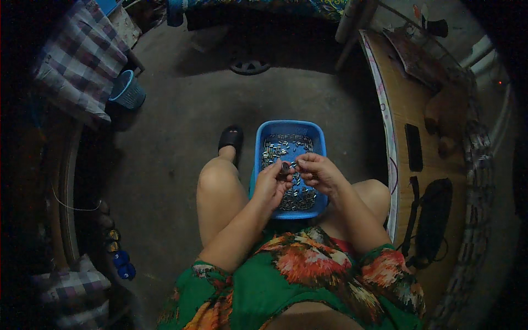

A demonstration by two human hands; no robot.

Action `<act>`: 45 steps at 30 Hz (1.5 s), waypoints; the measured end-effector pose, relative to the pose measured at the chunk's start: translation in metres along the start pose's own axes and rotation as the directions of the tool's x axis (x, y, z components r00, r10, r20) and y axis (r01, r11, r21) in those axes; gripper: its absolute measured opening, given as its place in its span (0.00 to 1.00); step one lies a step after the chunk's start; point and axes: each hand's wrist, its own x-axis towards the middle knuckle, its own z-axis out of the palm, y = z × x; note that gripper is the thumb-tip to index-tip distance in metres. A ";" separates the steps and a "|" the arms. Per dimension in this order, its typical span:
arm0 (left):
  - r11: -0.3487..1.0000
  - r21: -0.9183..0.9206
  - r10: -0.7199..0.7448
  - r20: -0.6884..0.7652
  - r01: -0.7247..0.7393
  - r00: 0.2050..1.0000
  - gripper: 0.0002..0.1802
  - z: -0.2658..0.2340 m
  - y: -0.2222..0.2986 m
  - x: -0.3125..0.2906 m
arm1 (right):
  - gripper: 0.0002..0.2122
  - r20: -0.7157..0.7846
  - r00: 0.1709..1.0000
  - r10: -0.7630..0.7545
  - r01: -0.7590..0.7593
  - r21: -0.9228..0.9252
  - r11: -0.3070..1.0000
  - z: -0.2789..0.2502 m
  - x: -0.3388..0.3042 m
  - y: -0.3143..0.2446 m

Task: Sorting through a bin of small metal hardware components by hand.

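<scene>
A blue plastic basket (323, 140) rests between my knees, with many small shiny metal cylinders (297, 202) strewn over its mesh bottom. Above its middle, my left hand (268, 186) has its fingers closed round a short dark ring-like cylinder (285, 168), whose round opening faces up. Close beside it, my right hand (321, 174) pinches a small shiny metal cylinder (293, 164) between thumb and fingertips. The two hands nearly meet there. My fingers partly cover both pieces, so I cannot tell whether they touch.
To the right runs a cardboard-covered surface (404, 203) bearing a flat black object (413, 147) and a black bag-like thing (434, 217). At far left stands a blue wastebasket (128, 94) by a checked cloth (80, 60). Several small round blue things (124, 265) lie lower left.
</scene>
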 end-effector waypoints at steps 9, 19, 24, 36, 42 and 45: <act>0.999 0.012 0.037 -0.042 -0.036 0.998 0.13 0.004 0.000 -0.003 | 0.06 -0.020 1.000 0.002 -0.002 0.002 1.000 0.004 -0.001 0.000; 0.997 -0.061 -0.047 -0.047 0.044 0.998 0.19 0.010 0.004 -0.004 | 0.06 0.009 1.000 0.023 -0.023 0.053 0.998 0.003 -0.003 -0.001; 0.997 -0.054 -0.061 -0.067 0.058 0.996 0.20 0.003 0.000 -0.001 | 0.06 -0.024 0.998 -0.054 0.051 -0.106 0.993 0.005 -0.004 0.000; 0.998 -0.038 -0.048 -0.049 0.046 0.998 0.16 0.003 -0.002 -0.001 | 0.06 -0.125 0.990 -0.070 0.031 -0.288 0.957 0.007 0.001 0.006; 0.997 -0.056 -0.052 -0.056 0.049 0.997 0.14 0.009 0.000 -0.006 | 0.07 -0.097 0.992 -0.077 0.043 -0.309 0.950 0.010 -0.001 0.004; 0.998 -0.047 -0.050 -0.055 0.047 0.997 0.14 0.010 0.001 -0.006 | 0.07 -0.082 0.991 -0.104 0.072 -0.328 0.942 0.009 0.000 0.005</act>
